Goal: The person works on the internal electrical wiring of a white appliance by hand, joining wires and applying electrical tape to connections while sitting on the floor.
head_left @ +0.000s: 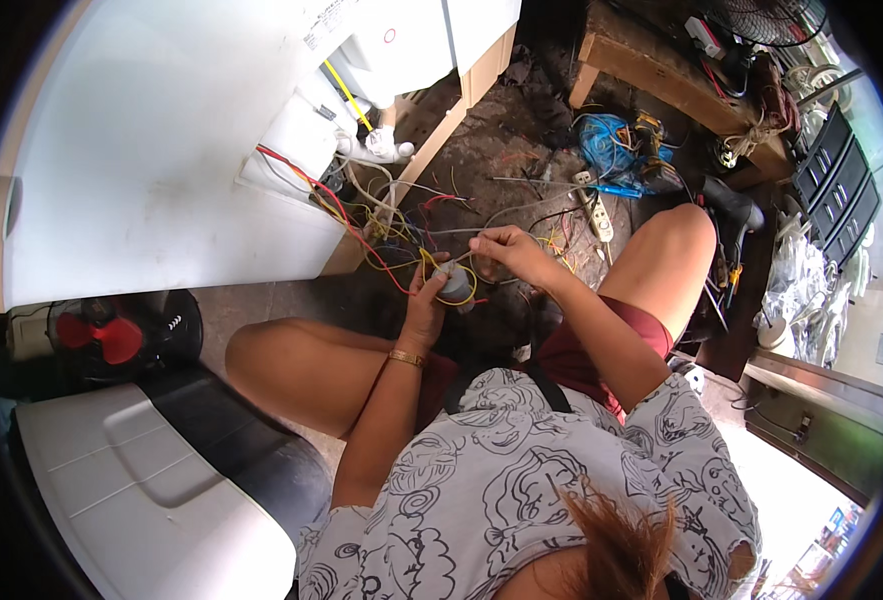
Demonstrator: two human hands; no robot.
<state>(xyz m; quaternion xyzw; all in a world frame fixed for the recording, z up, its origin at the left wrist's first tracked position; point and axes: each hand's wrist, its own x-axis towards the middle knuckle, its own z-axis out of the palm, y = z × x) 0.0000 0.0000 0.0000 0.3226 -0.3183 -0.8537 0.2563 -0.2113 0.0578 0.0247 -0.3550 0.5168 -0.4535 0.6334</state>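
Grey cylinder: we see a small grey cylinder (454,283), likely a capacitor, held above the floor between the knees, just in front of the white appliance (161,150).
Left hand: our left hand (427,300) has its grip clenched around the cylinder from below, thumb up along its side.
Right hand: our right hand (509,252) pinches a thin grey wire (461,232) near the cylinder's top, fingers closed on it.
Wires: a tangle of red, yellow and grey wires (381,235) runs from the open lower corner of the appliance to the hands; a yellow loop curls around the cylinder.
Floor: a dirty floor (491,140) carries loose wire scraps, a white power strip (595,212) and a blue cable coil (606,140) toward its far edge.
Beside us: a small fan with red blades (101,335) stands at our left, near a white lid.
Risk: we judge that the crowded wires could be mixed up or a lead tugged loose, since many cross near the grip. If the cylinder holds charge, bare fingers on its terminals might take a shock.
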